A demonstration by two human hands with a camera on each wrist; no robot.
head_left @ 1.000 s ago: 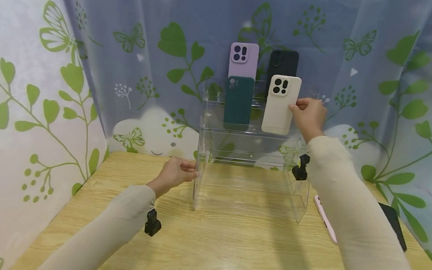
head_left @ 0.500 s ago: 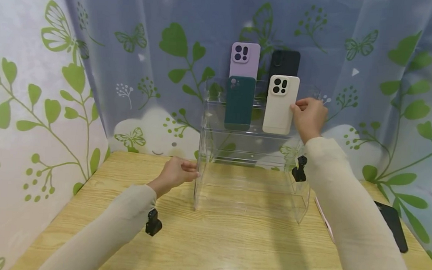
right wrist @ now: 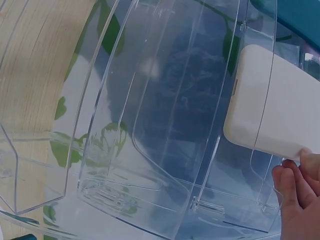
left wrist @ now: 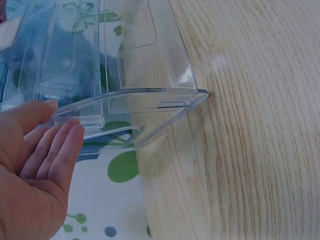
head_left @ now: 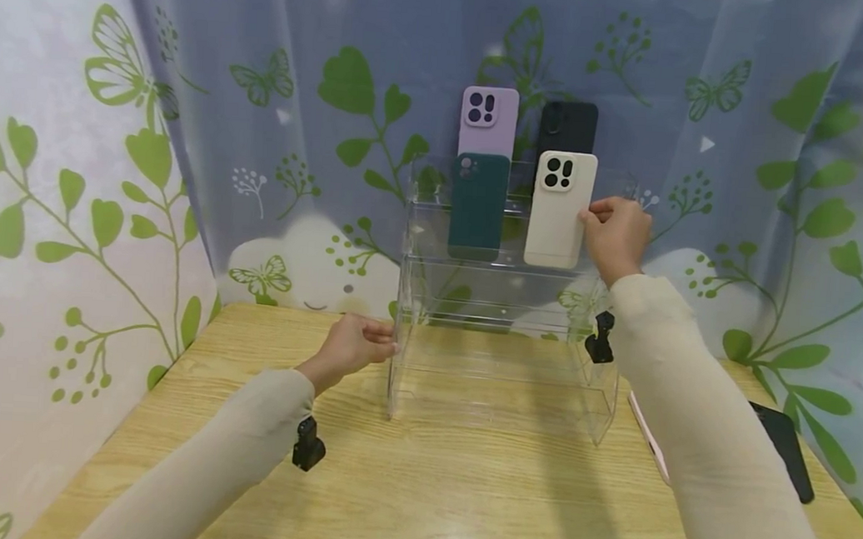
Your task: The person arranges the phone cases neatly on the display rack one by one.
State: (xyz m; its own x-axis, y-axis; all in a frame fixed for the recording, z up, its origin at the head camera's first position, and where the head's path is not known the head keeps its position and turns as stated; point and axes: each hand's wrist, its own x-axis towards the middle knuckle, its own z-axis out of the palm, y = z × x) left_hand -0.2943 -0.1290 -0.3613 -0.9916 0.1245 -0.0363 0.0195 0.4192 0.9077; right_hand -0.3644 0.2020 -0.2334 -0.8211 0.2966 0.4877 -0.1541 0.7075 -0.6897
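Observation:
A white phone case (head_left: 557, 220) stands on a tier of the clear acrylic display rack (head_left: 503, 264), near its right side. My right hand (head_left: 618, 237) pinches the case's right edge between thumb and fingers; the right wrist view shows its lower end behind the clear front lip. My left hand (head_left: 351, 349) holds the rack's left side edge, and in the left wrist view thumb and fingertips meet at the panel. Left of the white case stands a dark green phone case (head_left: 477, 210). Behind them, one tier up, are a lilac phone case (head_left: 487, 140) and a black phone case (head_left: 580, 128).
The rack stands on a wooden table (head_left: 432, 478) before a patterned curtain (head_left: 432, 44). To its right lie a pink phone case (head_left: 646, 426), partly behind my right sleeve, and a black phone case (head_left: 787, 449). The rack's lower tiers are see-through.
The white case has gone from slightly tilted to nearly upright, its top shifting a little left, my right hand moving with it. My left hand keeps its place on the rack.

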